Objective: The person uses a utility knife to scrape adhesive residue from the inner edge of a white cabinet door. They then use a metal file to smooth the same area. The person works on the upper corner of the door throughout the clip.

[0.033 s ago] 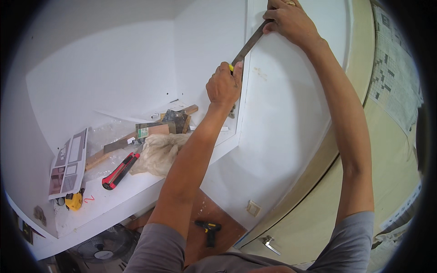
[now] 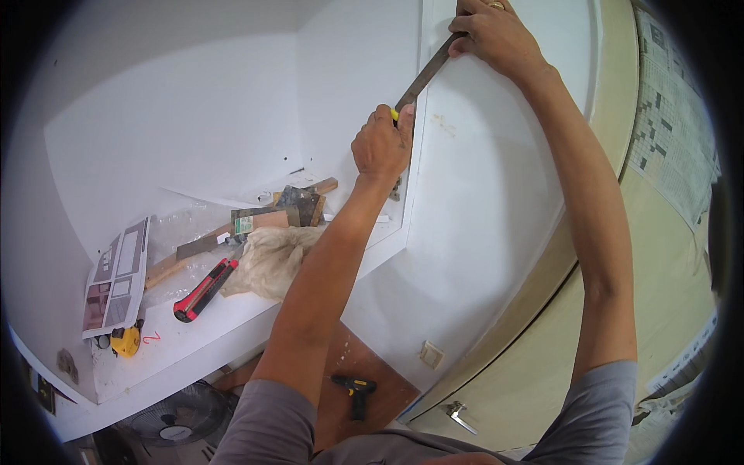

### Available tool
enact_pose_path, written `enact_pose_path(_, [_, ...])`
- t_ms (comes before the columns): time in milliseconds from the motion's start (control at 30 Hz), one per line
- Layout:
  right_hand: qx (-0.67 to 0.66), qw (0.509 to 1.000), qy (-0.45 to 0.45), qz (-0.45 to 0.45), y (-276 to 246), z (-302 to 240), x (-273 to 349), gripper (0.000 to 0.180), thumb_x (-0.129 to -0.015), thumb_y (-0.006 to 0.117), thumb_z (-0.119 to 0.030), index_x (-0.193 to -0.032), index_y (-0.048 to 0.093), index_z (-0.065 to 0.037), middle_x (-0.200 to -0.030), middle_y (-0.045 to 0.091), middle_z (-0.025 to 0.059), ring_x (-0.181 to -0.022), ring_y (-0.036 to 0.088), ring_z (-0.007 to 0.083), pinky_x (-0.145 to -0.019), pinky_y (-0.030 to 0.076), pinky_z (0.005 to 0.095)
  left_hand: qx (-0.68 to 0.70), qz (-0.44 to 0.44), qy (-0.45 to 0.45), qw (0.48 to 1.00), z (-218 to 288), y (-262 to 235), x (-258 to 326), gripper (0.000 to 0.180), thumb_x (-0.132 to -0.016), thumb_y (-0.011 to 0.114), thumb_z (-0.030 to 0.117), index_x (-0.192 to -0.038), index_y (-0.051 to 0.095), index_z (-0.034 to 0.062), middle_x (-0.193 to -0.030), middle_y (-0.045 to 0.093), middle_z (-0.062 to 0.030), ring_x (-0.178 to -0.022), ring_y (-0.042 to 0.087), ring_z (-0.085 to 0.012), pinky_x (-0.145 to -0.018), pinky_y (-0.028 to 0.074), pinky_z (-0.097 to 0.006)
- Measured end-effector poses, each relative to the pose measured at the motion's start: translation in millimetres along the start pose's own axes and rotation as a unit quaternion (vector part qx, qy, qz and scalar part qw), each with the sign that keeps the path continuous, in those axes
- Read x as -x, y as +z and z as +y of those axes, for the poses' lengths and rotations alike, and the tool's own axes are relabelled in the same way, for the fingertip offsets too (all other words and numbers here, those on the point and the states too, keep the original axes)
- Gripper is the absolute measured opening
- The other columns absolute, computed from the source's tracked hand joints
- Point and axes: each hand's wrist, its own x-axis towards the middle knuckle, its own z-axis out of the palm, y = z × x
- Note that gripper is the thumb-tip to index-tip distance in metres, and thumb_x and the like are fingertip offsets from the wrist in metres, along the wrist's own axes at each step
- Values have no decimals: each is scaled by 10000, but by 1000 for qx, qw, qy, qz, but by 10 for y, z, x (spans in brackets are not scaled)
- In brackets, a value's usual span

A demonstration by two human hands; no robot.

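Observation:
A long, flat, dark metal file [image 2: 431,74] slants up and to the right along the front edge of the white cabinet side panel [image 2: 413,167]. My left hand [image 2: 381,145] is closed around its lower end, where a bit of yellow handle shows by the thumb. At the upper end, my right hand [image 2: 492,35] pinches the file between thumb and fingers; a ring is on one finger, and the top of this hand is cut off by the picture's edge. Whether the file touches the panel edge under my hands is hard to make out.
On the white shelf [image 2: 174,349] lie a red and black utility knife [image 2: 205,291], a yellow tape measure [image 2: 125,341], a cloth [image 2: 267,263], a handsaw [image 2: 201,245] and a printed sheet [image 2: 116,279]. Below are a cordless drill [image 2: 356,394] and a fan [image 2: 174,422]. A door handle [image 2: 461,418] protrudes at lower right.

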Motion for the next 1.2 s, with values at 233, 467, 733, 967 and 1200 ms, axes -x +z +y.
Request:
enact_pose_path(233, [-15, 1000, -14, 19, 74, 105, -45, 124, -776, 750, -244, -773, 731, -122, -981, 647, 108, -1047, 617, 324, -946, 475, 466, -29, 5, -2, 1000, 8, 35, -19, 516, -1070, 480, 540, -959, 574, 44, -886, 690, -167, -774, 699, -403, -681, 550, -530])
enact_pose_path(467, [-20, 994, 5, 108, 97, 89, -231, 96, -814, 710, -186, -826, 754, -102, -1029, 668, 114, -1069, 610, 330, -940, 490, 449, -19, 63, 8, 998, 53, 81, -330, 535, -1070, 474, 544, -930, 576, 38, -861, 699, -207, -810, 694, -446, -721, 534, -558])
enact_pose_path(733, [-11, 999, 20, 38, 76, -153, 59, 376, -797, 824, -390, -1037, 794, -103, -1120, 668, 12, -1130, 601, 203, -1066, 428, 431, -29, -22, 1, 999, -215, -177, -3, 569, -1077, 441, 565, -904, 585, 42, -843, 701, -200, -807, 698, -440, -730, 535, -558])
enact_pose_path(967, [-4, 999, 12, -51, -73, -222, 20, 281, -770, 818, -295, -970, 761, -105, -1054, 660, 47, -1114, 622, 248, -1052, 434, 445, -21, -16, -36, 999, -41, -72, 272, 571, -1083, 433, 560, -904, 582, 38, -798, 693, -185, -759, 699, -422, -684, 542, -540])
enact_pose_path(1200, [17, 999, -33, -26, 67, -91, -71, 120, -795, 722, -270, -807, 733, -151, -978, 655, 61, -1064, 617, 279, -960, 477, 482, -19, -24, -76, 997, 125, -8, 329, 560, -1085, 442, 548, -904, 582, 36, -796, 691, -174, -761, 701, -415, -691, 544, -540])
